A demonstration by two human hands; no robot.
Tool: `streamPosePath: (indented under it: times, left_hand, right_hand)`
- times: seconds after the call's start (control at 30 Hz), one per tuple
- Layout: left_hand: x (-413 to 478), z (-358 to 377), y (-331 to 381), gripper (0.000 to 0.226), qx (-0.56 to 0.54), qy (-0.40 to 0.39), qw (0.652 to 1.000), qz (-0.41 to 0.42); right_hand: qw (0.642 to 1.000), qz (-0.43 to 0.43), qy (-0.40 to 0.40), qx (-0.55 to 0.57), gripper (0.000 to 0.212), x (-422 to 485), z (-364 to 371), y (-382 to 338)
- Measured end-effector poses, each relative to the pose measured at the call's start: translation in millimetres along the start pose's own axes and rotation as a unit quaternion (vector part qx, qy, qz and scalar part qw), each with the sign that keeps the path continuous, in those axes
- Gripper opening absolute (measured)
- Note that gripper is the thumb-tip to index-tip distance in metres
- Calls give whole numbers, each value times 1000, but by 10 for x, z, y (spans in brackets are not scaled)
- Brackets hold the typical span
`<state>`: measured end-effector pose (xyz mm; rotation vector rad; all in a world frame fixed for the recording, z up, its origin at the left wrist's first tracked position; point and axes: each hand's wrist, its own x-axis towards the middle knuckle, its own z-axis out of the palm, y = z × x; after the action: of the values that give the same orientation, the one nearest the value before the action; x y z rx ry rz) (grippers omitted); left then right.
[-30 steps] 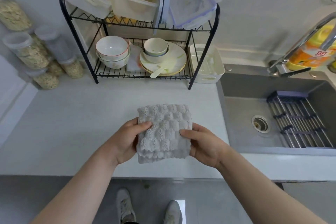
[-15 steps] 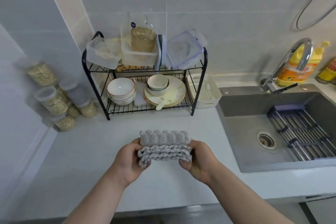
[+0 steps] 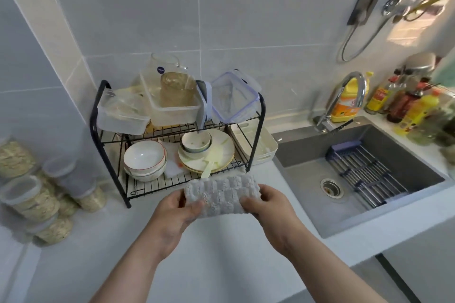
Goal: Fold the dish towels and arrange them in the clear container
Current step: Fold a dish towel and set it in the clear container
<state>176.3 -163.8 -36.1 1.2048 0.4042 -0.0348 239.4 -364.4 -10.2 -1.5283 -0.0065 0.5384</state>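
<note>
Pale counter runs under my hands, with tiled wall beyond. My left hand and right hand each pinch one end of the folded grey towel, held off the counter between them, just in front of the rack.

The folding looks done, so I judge the step is stowing. Clear tubs sit on the rack's top shelf, above and beyond my hands. Which one is meant I cannot tell, and the middle one holds a jar. The towel must rise over the top rail.

To the right of my right hand the counter ends at the sink. Open counter lies to the left and nearer me.
</note>
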Motion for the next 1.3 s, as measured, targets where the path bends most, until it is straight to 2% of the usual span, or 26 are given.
streamPosePath:
  times: [0.1,0.27,0.37,0.57,0.73,0.87,1.03,1.2,1.3]
  left_hand:
    - [99,244,117,74,53,-92,994,12]
    - [313,1045,164,56,85,-193,976,53]
    - [394,1698,92,41,107,-230,965,62]
    - [397,3130,-302,35,142,-310,938,57]
    - [189,4247,-726,41,150,-365,917,54]
    - [-49,5030,-1032,36,157,-419,893,51]
    - [-217,5937,-1306,50,187,-475,859,45]
    - [-106,6822,-1581,45,207,-522,827,31]
    - [52,7363,-1722,48,202,-546,813,16]
  right_hand:
    - [995,-21,60,77,29,-125,-270,-115]
    - [981,-64,112,145,34,-507,-1004,-236]
    - [964,-87,185,172,35,-790,-1503,-231]
    - [917,-123,323,198,30,-1426,-2605,-100]
    - [886,-145,396,193,29,-1996,-3506,18]
    - [858,-171,438,205,28,-2470,-4121,58]
    - [810,-185,509,228,27,-2873,-4777,139]
    - [800,-174,527,228,28,-3010,-5477,223]
    - [786,-172,529,269,31,-2982,-5986,245]
